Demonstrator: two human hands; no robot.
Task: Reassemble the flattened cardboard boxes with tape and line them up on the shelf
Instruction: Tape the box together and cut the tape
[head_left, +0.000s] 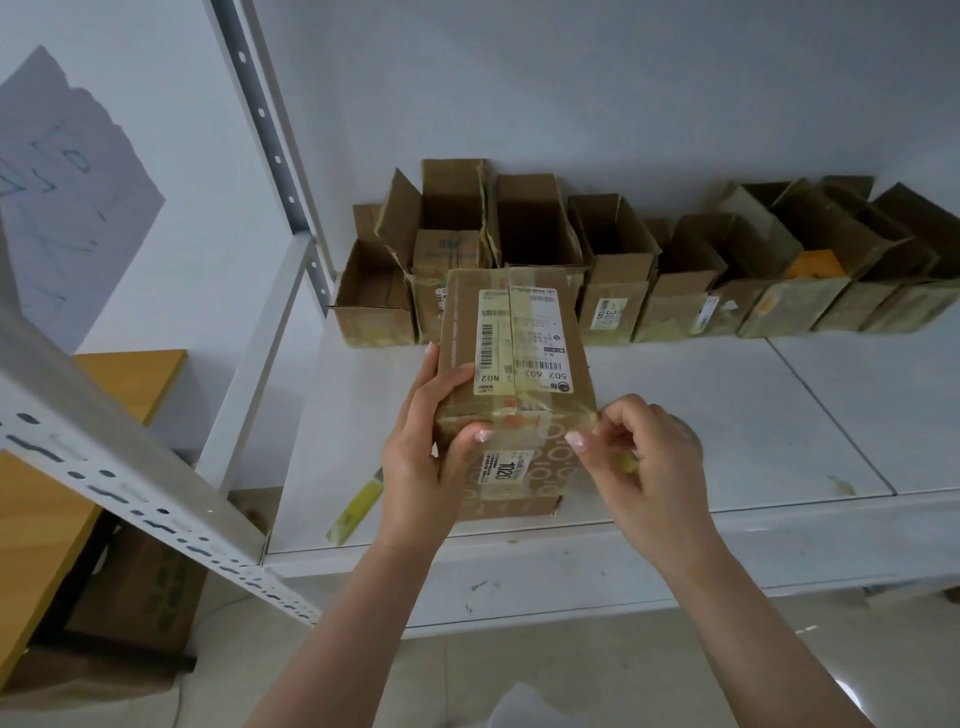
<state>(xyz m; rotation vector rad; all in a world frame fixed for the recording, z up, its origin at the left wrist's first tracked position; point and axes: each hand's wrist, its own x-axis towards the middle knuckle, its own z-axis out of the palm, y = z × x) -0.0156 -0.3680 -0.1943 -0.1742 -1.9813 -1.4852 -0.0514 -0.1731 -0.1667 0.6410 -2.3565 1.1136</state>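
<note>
A taped cardboard box (519, 332) with white shipping labels stands on the front part of the white shelf (727, 415). My left hand (426, 441) grips its left side, thumb on the near face. My right hand (639, 457) pinches the clear tape at the box's right corner, fingers curled. A row of several open cardboard boxes (613, 265) lines the back of the shelf against the wall.
A yellow-handled tool (358, 506) lies on the shelf left of my left wrist. White perforated shelf posts (260, 104) rise at the left. A wooden table (47, 499) and a carton (145, 587) on the floor lie beyond them.
</note>
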